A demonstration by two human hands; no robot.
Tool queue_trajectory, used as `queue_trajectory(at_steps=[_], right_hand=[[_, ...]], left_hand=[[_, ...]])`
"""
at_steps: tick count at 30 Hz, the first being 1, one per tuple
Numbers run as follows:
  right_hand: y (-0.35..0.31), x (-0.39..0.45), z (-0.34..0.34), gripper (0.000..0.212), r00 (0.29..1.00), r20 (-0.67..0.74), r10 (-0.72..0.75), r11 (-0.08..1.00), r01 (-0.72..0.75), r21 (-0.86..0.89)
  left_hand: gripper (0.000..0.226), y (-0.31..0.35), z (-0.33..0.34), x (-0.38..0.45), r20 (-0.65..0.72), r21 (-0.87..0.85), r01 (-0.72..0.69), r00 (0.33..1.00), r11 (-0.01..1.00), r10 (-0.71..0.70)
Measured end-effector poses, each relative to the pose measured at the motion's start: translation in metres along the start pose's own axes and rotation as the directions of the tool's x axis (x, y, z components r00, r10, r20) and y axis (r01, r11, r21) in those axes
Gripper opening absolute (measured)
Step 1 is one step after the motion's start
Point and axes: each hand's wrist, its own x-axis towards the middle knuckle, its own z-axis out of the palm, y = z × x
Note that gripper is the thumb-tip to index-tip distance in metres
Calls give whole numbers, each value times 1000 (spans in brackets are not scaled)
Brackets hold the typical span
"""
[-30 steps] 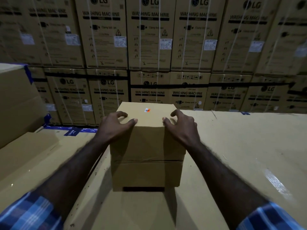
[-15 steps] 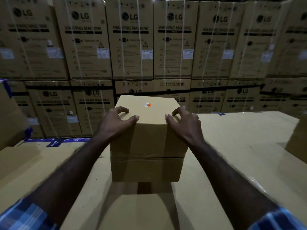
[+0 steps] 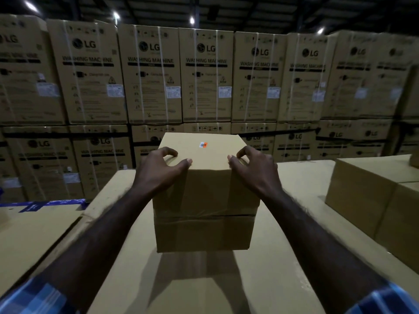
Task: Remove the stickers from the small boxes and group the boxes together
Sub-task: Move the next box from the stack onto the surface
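A plain brown small box [image 3: 204, 214] hangs in mid air above a big cardboard surface [image 3: 283, 257], its shadow lying below it. A little white and orange sticker [image 3: 203, 145] sits on the box's top face. My left hand [image 3: 158, 171] grips the top left edge with curled fingers and thumb. At the top right edge my right hand [image 3: 254, 171] grips the same box. Clear tape runs round the box's front.
Two more plain brown boxes [image 3: 367, 200] stand together at the right on the cardboard surface. A lower carton with blue tape [image 3: 40, 205] lies at the left. Behind, a wall of stacked LG washing machine cartons [image 3: 204, 75] fills the view.
Both hands have lifted the box off the surface, and a gap and shadow now show beneath it. The view has swung right and up, bringing the boxes at the right into sight.
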Motion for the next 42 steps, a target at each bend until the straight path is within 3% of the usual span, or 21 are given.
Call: queue_trajectory(at_steps=[10, 18, 32, 42], right_hand=[[112, -31, -136, 41, 999, -33, 36, 999, -36, 3], [179, -42, -196, 43, 995, -54, 89, 994, -92, -54], [260, -34, -203, 41, 981, -1, 193, 970, -191, -153], [301, -33, -174, 37, 961, 81, 264, 958, -251, -137]], left_hand=[[59, 133, 90, -72, 18, -11, -19, 1000, 1000, 20], [61, 187, 152, -96, 89, -31, -45, 995, 999, 48], [62, 192, 249, -93, 200, -94, 2, 980, 996, 17], [60, 167, 293, -86, 243, -28, 46, 969, 999, -38]])
